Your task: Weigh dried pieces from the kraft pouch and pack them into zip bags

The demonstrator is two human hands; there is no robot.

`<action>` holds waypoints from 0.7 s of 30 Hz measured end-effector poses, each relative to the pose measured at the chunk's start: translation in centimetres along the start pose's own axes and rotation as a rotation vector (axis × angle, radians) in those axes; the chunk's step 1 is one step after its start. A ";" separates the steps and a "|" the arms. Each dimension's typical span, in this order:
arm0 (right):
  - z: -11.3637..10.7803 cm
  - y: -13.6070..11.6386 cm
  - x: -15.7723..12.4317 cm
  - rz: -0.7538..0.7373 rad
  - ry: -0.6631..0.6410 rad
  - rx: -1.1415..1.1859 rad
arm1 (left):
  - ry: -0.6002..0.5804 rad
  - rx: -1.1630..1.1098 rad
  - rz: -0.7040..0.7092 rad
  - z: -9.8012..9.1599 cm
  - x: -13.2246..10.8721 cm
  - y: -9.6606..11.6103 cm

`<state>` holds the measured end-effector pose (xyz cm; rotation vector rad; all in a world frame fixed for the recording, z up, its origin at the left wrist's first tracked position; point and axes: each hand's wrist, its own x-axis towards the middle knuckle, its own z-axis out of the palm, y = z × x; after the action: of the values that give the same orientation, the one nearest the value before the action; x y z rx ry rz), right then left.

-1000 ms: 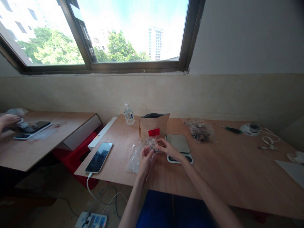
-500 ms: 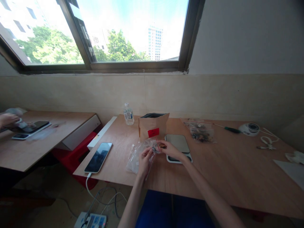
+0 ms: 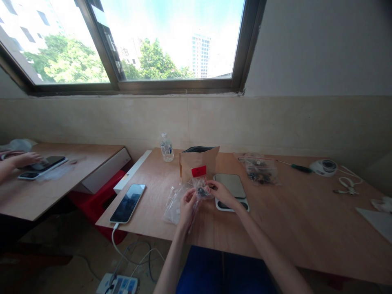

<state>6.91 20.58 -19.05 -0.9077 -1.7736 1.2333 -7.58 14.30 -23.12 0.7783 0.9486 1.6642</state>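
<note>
Between my hands is a small clear zip bag (image 3: 202,192) with dark little parts inside. My left hand (image 3: 187,204) pinches its left side. My right hand (image 3: 221,193), fingers closed, grips the right side along the red zip strip. Beneath and left of my left hand lie clear plastic bags (image 3: 173,209), flat on the table. Just behind the small bag stands an open brown paper pouch (image 3: 199,160) bearing a red label (image 3: 199,170). A white digital scale (image 3: 230,186) with a grey plate sits beside my right hand, partly under my forearm.
A charging phone (image 3: 128,203) and a water bottle (image 3: 167,148) stand left. To the right are filled zip bags (image 3: 259,171), a green screwdriver (image 3: 301,168), a white dome camera (image 3: 324,167) and its cable (image 3: 346,185). Another person's hand (image 3: 29,159) works at the left table.
The small bag has turned, so its dark contents show more plainly between my hands. On the left table, the other person's hand has moved right, over the scale there.
</note>
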 end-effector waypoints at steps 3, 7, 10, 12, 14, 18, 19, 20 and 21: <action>-0.3 -0.1 0.0 -0.002 -0.017 0.032 | -0.021 0.001 -0.013 0.0 0.0 0.1; -0.8 -0.1 0.1 0.002 0.006 0.035 | 0.012 0.007 -0.009 -0.1 0.0 0.3; -1.2 0.0 0.1 0.013 0.067 0.023 | 0.047 -0.035 -0.012 -0.3 0.0 0.2; -1.7 0.0 0.1 0.024 0.146 0.040 | 0.062 -0.072 -0.023 -0.4 0.1 0.0; -2.4 -0.6 0.2 0.031 0.215 0.069 | 0.095 -0.104 -0.038 -0.5 0.2 -0.3; -3.9 -4.1 1.3 -0.064 0.336 0.098 | 0.155 -0.098 -0.074 -0.7 0.3 -0.5; -4.3 -5.5 1.9 -0.110 0.373 0.086 | 0.155 -0.087 -0.080 -0.7 0.3 -0.5; -4.6 -6.9 2.6 -0.159 0.407 0.050 | 0.153 -0.082 -0.083 -0.7 0.2 -0.5; -4.8 -8.2 3.5 -0.208 0.444 0.018 | 0.150 -0.086 -0.082 -0.8 0.2 -0.5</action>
<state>8.68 23.31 -9.43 -0.8812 -1.4550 0.8358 -8.08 14.44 -23.91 0.5559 0.9928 1.6982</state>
